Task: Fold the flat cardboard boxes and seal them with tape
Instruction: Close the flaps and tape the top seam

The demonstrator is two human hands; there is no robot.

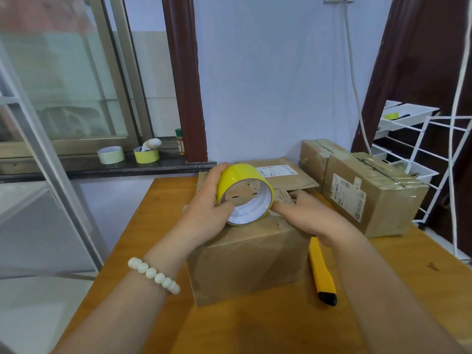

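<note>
The left hand is gripping the yellow tape roll, fingers curled round its rim, holding it tilted over the top of the cardboard box, which is sitting in the middle of the table. The right hand is pressing on the box top just right of the roll, fingers straight. A utility knife is lying just right of the box, and taped boxes are standing at the far right.
</note>
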